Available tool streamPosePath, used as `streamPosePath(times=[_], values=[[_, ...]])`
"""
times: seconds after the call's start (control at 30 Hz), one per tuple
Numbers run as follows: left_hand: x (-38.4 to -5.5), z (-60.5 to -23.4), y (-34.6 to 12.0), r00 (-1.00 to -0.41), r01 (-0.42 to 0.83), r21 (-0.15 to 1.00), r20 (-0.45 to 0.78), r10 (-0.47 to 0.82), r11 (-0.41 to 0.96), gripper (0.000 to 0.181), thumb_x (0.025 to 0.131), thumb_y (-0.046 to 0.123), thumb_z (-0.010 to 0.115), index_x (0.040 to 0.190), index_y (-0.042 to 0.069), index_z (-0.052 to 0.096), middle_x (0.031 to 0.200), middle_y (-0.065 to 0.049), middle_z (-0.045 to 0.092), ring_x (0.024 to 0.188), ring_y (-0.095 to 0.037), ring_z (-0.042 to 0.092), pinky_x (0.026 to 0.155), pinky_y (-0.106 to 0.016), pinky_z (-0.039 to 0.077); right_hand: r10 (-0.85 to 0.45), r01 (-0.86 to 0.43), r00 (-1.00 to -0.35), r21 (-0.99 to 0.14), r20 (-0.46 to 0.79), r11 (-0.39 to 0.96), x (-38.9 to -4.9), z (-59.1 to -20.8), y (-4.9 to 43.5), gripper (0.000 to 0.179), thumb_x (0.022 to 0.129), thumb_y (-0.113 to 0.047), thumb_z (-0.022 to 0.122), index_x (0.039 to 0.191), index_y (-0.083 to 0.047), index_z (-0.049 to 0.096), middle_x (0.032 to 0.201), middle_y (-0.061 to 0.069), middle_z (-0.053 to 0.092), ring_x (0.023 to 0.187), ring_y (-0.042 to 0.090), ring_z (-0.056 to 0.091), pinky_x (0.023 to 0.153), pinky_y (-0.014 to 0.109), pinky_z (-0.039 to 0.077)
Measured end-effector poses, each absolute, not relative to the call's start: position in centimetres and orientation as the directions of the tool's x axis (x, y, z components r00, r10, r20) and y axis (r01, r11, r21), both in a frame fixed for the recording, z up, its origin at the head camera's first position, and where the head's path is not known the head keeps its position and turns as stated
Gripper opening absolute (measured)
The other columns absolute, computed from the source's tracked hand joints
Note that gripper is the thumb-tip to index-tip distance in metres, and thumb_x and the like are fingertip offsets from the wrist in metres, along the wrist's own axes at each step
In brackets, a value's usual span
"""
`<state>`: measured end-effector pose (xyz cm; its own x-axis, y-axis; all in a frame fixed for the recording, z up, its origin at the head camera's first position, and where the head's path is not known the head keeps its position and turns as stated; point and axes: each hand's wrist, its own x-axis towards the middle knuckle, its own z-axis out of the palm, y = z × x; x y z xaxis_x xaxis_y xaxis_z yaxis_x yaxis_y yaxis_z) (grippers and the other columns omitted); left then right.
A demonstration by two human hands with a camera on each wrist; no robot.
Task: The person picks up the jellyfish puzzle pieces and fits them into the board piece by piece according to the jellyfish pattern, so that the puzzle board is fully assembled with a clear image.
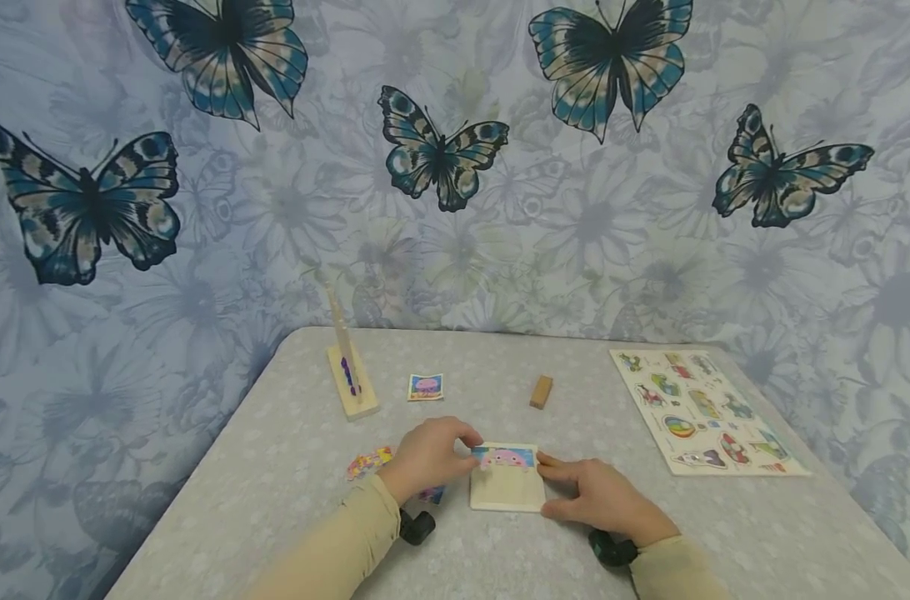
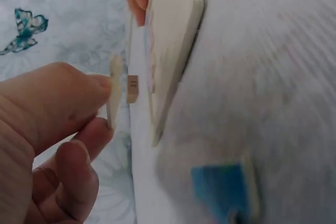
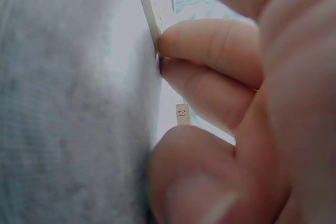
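A small square wooden puzzle board [image 1: 506, 492] lies on the table in front of me. Across its far part, a pink-and-blue picture strip [image 1: 509, 457] fills the width. My left hand [image 1: 434, 457] is at the board's far left corner. In the left wrist view its thumb and forefinger pinch a thin wooden puzzle piece [image 2: 114, 95], seen edge-on, apart from the board; its picture is hidden. My right hand [image 1: 608, 497] rests at the board's right edge, fingertips touching the far corner and thumb by the near one.
Loose puzzle pieces [image 1: 368, 462] lie left of the left hand, one blue piece [image 2: 220, 190] partly under its wrist. Beyond are a picture card [image 1: 426, 387], a wooden block [image 1: 541, 392] and a wooden stand [image 1: 361, 408]. A large picture board [image 1: 713, 417] lies at the right.
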<state>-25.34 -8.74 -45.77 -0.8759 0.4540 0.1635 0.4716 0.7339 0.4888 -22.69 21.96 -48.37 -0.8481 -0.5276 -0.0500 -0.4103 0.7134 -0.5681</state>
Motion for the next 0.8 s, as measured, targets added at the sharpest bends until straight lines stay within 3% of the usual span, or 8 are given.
streamPosePath(times=[0.1, 0.13, 0.53, 0.8], values=[[-26.0, -46.7, -8.0, -0.878, 0.467, 0.471, 0.144, 0.457, 0.748, 0.024, 0.088, 0.029, 0.081, 0.111, 0.020, 0.079, 0.108, 0.006, 0.074, 0.099, -0.016, 0.070, 0.078, -0.033, 0.055, -0.533, -0.422, -0.845, -0.565, -0.039, 0.709, -22.9, -48.5, 22.1, 0.070, 0.088, -0.057, 0.075, 0.144, -0.016, 0.062, 0.155, -0.003, 0.051, 0.132, 0.024, 0.059, 0.100, 0.043, 0.053], [-26.2, -47.1, -7.9, -0.879, 0.465, 0.473, 0.144, 0.455, 0.748, 0.025, 0.088, 0.029, 0.082, 0.111, 0.020, 0.079, 0.108, 0.006, 0.074, 0.097, -0.015, 0.069, 0.077, -0.033, 0.055, -0.534, -0.422, -0.845, -0.565, -0.038, 0.708, -22.9, -48.6, 22.2, 0.070, 0.089, -0.056, 0.075, 0.144, -0.016, 0.062, 0.155, -0.002, 0.051, 0.133, 0.025, 0.058, 0.101, 0.044, 0.053], [-26.7, -49.0, -7.5, -0.864, 0.499, 0.461, 0.193, 0.466, 0.734, 0.016, 0.093, 0.029, 0.077, 0.108, 0.024, 0.081, 0.113, 0.008, 0.071, 0.099, -0.013, 0.069, 0.081, -0.033, 0.056, -0.527, -0.414, -0.849, -0.561, -0.048, 0.717, -22.7, -48.2, 22.0, 0.069, 0.089, -0.055, 0.075, 0.144, -0.016, 0.061, 0.155, -0.003, 0.050, 0.130, 0.023, 0.061, 0.099, 0.044, 0.054], [-26.2, -49.2, -7.1, -0.854, 0.518, 0.447, 0.227, 0.467, 0.730, 0.015, 0.095, 0.029, 0.075, 0.108, 0.025, 0.081, 0.114, 0.010, 0.070, 0.100, -0.013, 0.069, 0.079, -0.031, 0.056, -0.538, -0.433, -0.842, -0.563, -0.025, 0.704, -22.5, -48.1, 21.9, 0.068, 0.089, -0.052, 0.076, 0.144, -0.013, 0.061, 0.154, 0.001, 0.052, 0.115, 0.016, 0.067, 0.095, 0.036, 0.055]])
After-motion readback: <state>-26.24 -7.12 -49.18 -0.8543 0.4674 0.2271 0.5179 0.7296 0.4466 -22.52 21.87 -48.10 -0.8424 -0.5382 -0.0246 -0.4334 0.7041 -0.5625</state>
